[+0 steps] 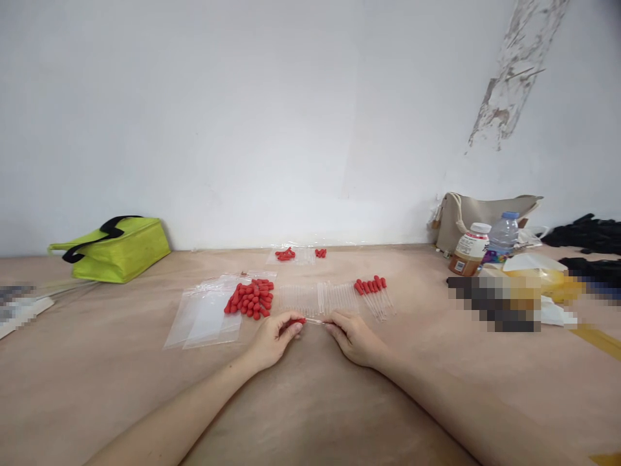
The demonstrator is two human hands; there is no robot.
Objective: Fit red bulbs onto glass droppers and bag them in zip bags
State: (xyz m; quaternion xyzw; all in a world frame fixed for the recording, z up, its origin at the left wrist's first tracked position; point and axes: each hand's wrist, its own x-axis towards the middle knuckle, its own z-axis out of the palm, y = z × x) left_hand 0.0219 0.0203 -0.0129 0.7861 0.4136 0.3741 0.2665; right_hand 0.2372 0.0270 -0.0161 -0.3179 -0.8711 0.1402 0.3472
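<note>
Between the thumb and fingers of my left hand [275, 336] is a red rubber bulb [301, 321]. My right hand [353, 335] pinches a thin clear glass dropper tube [316, 321], whose left end meets the bulb; how deep it sits in the bulb I cannot tell. Just beyond my hands lie rows of bare clear tubes [339, 298]. To their right, several droppers with red bulbs [371, 285] lie side by side. A heap of loose red bulbs [250, 299] rests on clear plastic bags [204, 323] left of the tubes.
More red bulbs [285, 254] lie on a clear bag near the wall. A lime-green bag [121, 249] with a black strap stands at the left. At the right are a brown drink bottle [469, 249], a clear bottle [504, 233], a beige bag [485, 210] and black items [587, 234].
</note>
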